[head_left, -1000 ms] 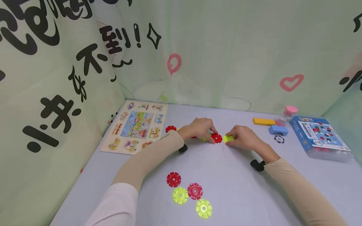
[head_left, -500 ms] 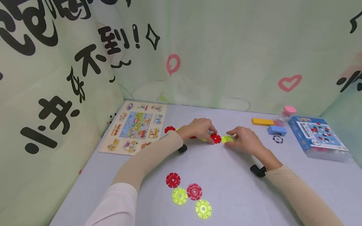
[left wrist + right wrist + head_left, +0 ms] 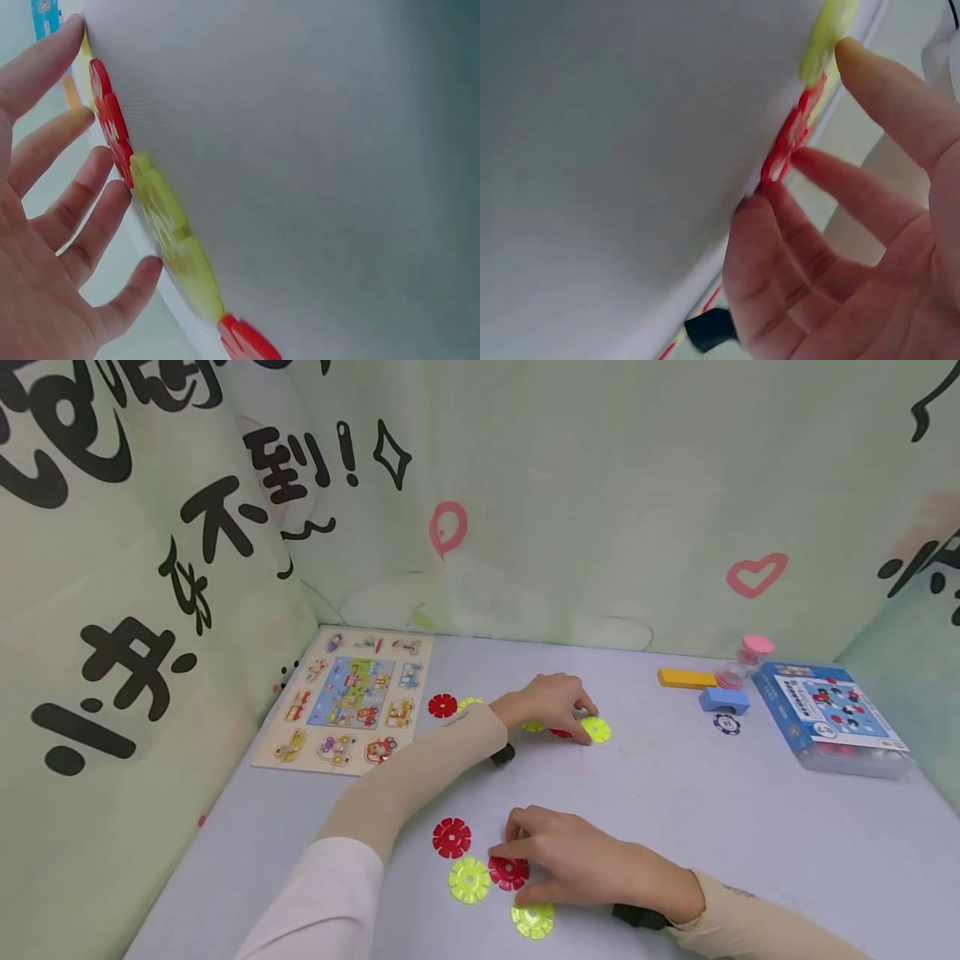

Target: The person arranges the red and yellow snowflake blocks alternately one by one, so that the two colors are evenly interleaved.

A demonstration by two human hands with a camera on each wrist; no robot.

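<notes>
While the left hand (image 3: pixel 551 703) rests at the right end of the far row of notched plastic discs, its fingers loosely spread along the rims and pinching nothing, the right hand (image 3: pixel 588 860) reaches over the near cluster. Its fingers and thumb are spread too, straddling the dark red disc (image 3: pixel 510 872) without closing on it, and its thumb lies over the near yellow disc (image 3: pixel 533 921). To my eye that thumb is the likeliest culprit: if it draws inward, it could drag the yellow one along or lift both. Left of them, the other yellow disc (image 3: pixel 469 881) sits right beside the dark red one, so a clumsy sweep of the forefinger might knock it towards the bright red disc (image 3: pixel 452 838). All four look thin and flat on the tabletop (image 3: pixel 652 810), offering little edge, so fingertips could well skid. At the far side, the row runs from its leftmost red disc (image 3: pixel 442 706) to the end yellow disc (image 3: pixel 597 730), just beside the left fingertips; I can't tell whether neighbours there interlock or merely touch. Should they only touch, a twitch of that hand, or its beige sleeve (image 3: pixel 427 768) dropping onto the row it crosses, could push the line crooked.
</notes>
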